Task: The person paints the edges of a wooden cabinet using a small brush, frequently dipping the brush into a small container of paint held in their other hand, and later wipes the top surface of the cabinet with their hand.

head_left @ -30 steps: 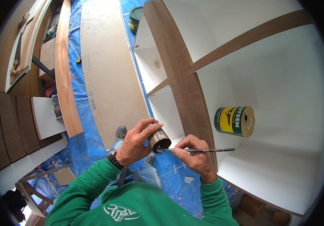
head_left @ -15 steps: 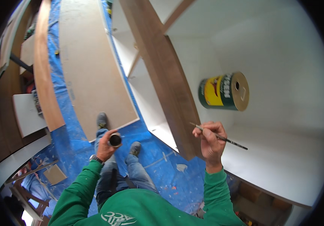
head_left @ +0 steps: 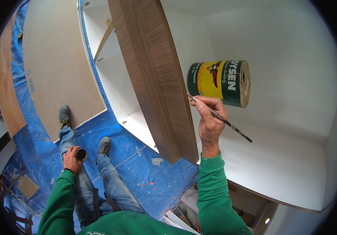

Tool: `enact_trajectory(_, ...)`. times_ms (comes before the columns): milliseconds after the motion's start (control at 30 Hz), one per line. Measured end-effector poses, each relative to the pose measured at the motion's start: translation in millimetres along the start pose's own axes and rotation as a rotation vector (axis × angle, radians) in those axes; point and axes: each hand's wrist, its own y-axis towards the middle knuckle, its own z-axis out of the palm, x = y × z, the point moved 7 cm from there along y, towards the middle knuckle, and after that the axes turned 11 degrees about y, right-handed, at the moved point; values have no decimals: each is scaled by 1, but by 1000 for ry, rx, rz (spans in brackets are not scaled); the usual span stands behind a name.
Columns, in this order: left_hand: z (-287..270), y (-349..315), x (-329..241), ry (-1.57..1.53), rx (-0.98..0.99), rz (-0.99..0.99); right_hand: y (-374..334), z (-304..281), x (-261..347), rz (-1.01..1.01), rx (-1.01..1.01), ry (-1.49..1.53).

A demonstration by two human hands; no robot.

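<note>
My right hand [head_left: 210,117] pinches a thin paintbrush [head_left: 231,125] with a paint-stained dark handle. Its tip is at the edge of a brown wood-grain panel [head_left: 158,74]; I cannot tell whether it touches. In my left hand [head_left: 71,159], lower and to the left above my leg, is a small cup-like container [head_left: 81,154] with a dark opening. Just beyond the right hand, a green and yellow metal can [head_left: 215,80] lies on its side inside a white cabinet [head_left: 270,152].
A large beige board [head_left: 55,58] lies on the blue plastic sheet [head_left: 137,176] to the left, with my foot at its near end. Farther left is a reddish-brown plank [head_left: 11,94]. White open compartments [head_left: 115,78] adjoin the wood-grain panel. Scraps lie near my right elbow.
My view has shifted to the right and closer to the panel. The brush tip has come up along the panel's edge. My left hand with the container has dropped lower.
</note>
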Motion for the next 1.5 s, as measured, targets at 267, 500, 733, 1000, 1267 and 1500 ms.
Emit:
enact_trajectory(267,14,6,14,60,59,-29,22,13,-10,-1,3,-43)
enact_trajectory(500,12,11,17,36,44,-31,29,17,-11,-22,12,-118)
enact_trajectory(733,15,13,24,21,42,-63,41,23,-13,-18,10,-195)
enact_trajectory(1000,15,14,24,15,58,-77,42,26,-12,-11,11,-290)
enact_trajectory(1267,14,15,22,15,63,-70,37,20,-12,-12,11,-316)
enact_trajectory(1500,14,17,18,9,85,-79,28,13,-12,12,0,-298)
